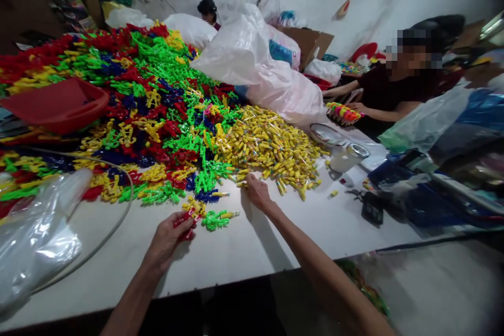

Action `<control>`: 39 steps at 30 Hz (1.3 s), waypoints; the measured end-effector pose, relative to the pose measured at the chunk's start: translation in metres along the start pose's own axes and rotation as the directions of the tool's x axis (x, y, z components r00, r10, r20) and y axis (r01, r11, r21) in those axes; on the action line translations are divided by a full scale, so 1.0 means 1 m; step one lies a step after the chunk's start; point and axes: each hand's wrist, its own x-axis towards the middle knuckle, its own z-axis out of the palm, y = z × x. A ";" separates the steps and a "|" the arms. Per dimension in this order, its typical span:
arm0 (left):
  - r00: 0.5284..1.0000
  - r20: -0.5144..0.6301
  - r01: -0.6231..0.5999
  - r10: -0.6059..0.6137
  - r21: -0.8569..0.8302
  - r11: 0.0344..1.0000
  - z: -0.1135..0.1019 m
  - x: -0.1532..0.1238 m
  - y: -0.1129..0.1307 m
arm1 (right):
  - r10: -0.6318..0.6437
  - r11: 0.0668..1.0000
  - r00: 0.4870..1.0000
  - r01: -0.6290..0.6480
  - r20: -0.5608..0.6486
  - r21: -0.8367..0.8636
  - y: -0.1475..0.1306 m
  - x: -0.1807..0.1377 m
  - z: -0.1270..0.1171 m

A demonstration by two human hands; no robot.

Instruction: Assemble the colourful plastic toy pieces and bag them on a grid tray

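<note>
My left hand (170, 236) is closed around a red plastic toy figure (189, 220), held just above the white table. Close beside it lie a yellow plastic figure (193, 207) and a green figure (214, 220) with a yellow, clear-ended tube (230, 214) sticking out to the right. A blue figure (207, 195) with a similar tube is a little farther off. At the near edge of a heap of small yellow tubes (271, 142), my right hand (256, 191) has its fingers pinched on a yellow tube (242, 185); its fingertips are partly hidden.
A large heap of red, green, yellow and blue figures (153, 100) fills the left, with a red scoop (59, 105) on it. Plastic bags (271, 73) stand behind the tubes. Keys (371, 208) and a lidded container (348, 156) are right. A co-worker (401, 81) sits across.
</note>
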 end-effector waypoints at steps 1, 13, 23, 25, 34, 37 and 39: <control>0.998 0.051 0.044 -0.041 -0.059 0.997 0.004 -0.004 -0.001 | -0.002 1.000 1.000 0.002 0.004 0.020 -0.003 -0.004 0.001; 0.947 0.321 0.033 -0.010 -0.067 0.997 0.020 -0.022 0.007 | -0.491 0.322 0.799 -0.203 0.346 0.925 -0.051 -0.065 -0.037; 0.921 0.389 0.083 0.001 -0.198 0.977 0.016 -0.022 0.005 | -0.455 0.074 0.836 -0.308 0.307 0.949 -0.060 -0.072 -0.012; 0.918 0.397 0.082 0.006 -0.206 0.975 0.015 -0.022 0.004 | -0.463 0.013 0.831 -0.342 0.309 0.939 -0.060 -0.074 -0.008; 0.933 0.357 0.045 0.042 -0.232 0.972 0.014 -0.023 0.000 | -0.424 -0.122 0.850 -0.396 0.313 0.910 -0.058 -0.076 0.002; 0.934 0.357 0.070 0.030 -0.264 0.962 0.015 -0.023 0.000 | -0.413 -0.155 0.849 -0.422 0.329 0.893 -0.059 -0.077 0.001; 0.929 0.368 0.083 0.021 -0.265 0.961 0.014 -0.023 0.000 | -0.408 -0.145 0.848 -0.424 0.336 0.894 -0.060 -0.078 0.001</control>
